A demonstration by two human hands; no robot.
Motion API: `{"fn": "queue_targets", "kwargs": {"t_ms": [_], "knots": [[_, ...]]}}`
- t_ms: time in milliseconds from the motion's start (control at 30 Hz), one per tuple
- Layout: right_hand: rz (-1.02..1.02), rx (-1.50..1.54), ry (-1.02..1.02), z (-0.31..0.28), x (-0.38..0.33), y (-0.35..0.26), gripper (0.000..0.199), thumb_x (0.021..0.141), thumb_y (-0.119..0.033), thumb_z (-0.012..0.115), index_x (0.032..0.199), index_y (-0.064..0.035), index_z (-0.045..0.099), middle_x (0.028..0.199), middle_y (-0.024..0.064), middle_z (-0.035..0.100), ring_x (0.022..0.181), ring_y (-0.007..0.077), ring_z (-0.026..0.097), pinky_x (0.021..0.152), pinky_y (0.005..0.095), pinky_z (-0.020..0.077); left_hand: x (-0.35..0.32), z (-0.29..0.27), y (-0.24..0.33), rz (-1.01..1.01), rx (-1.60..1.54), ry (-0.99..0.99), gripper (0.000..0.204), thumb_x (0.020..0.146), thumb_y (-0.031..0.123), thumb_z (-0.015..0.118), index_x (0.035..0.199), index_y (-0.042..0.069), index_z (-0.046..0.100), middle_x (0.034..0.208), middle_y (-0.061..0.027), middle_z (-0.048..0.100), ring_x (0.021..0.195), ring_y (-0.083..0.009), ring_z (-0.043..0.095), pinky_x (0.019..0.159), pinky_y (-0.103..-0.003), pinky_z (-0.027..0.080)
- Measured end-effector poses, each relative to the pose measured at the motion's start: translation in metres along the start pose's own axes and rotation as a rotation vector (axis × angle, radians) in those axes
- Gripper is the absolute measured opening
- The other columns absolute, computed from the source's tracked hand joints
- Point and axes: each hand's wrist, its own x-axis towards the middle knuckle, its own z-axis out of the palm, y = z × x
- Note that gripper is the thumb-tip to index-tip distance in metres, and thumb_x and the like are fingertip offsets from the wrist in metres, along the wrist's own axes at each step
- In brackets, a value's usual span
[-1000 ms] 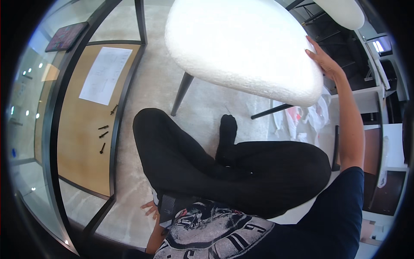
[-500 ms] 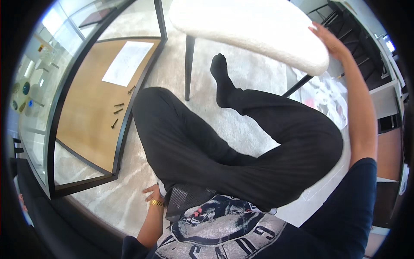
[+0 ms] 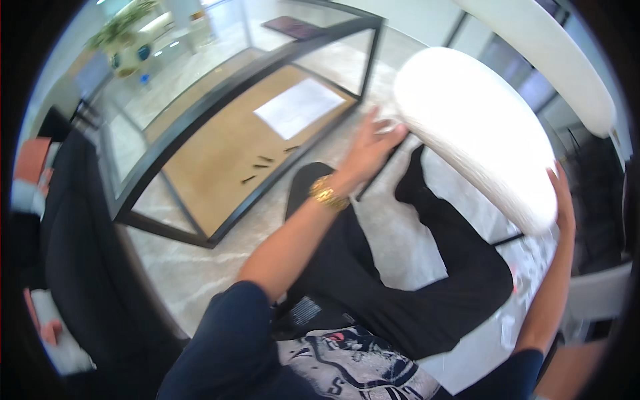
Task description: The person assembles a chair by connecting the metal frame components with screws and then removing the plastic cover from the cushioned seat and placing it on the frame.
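Observation:
A chair with a fluffy white seat (image 3: 477, 123) and dark thin legs stands in front of me, at the upper right. My left hand (image 3: 375, 148), with a gold watch or bracelet (image 3: 328, 193) on the wrist, is at the seat's left edge. Its fingers are apart and the thumb is by the edge; whether it touches cannot be made out. My right hand (image 3: 563, 197) grips the seat's right edge, fingertips on the side and the palm partly hidden. Beyond the seat, a curved white backrest (image 3: 553, 53) shows.
To the left is a dark-framed glass table (image 3: 227, 223) with a brown lower panel (image 3: 200, 173). A white paper sheet (image 3: 298, 108) and several dark screws (image 3: 262, 163) lie on that panel. Clear plastic wrapping (image 3: 527, 260) is on the floor at right. A dark sofa (image 3: 93, 267) stands at far left.
My left hand has risen from the floor beside me to the seat's left edge. My right hand stays at the seat's right edge. The view has shifted, showing the backrest.

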Motion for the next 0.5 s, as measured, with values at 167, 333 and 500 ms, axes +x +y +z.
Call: {"fn": "queue_targets", "kwargs": {"t_ms": [167,333,500], "knots": [[0.036,-0.008,0.030,-0.007,0.004,0.010,0.085,0.098,-0.057,0.063,0.163,-0.0097,0.034,0.162,0.0197,0.040,0.145,0.0344,0.046,0.114,0.0467,0.0425,0.049,0.036,-0.011,0.011,-0.412,-0.045,0.066,0.107,0.047,0.058,0.147,-0.005,0.049,0.143,-0.0140,0.059,0.135,-0.0185,0.049,0.121,-0.034,0.030],[0.021,-0.011,0.041,-0.006,0.003,0.015,0.082,0.100,-0.057,0.060,0.164,-0.0142,0.032,0.164,0.0181,0.038,0.145,0.0361,0.045,0.113,0.0490,0.0438,0.038,0.042,-0.012,-0.012,-0.419,0.017,0.059,0.109,0.045,0.055,0.139,-0.007,0.055,0.131,-0.0112,0.066,0.124,-0.0150,0.056,0.112,-0.032,0.040],[-0.038,0.053,-0.016,-0.003,-0.009,0.005,0.078,0.104,-0.050,0.057,0.164,-0.0093,0.029,0.164,0.0169,0.038,0.148,0.0341,0.042,0.117,0.0470,0.0394,0.038,0.053,-0.020,0.049,-0.419,0.064,0.051,0.108,0.039,0.060,0.132,-0.006,0.057,0.117,-0.0090,0.069,0.105,-0.0117,0.060,0.096,-0.029,0.047]]}}
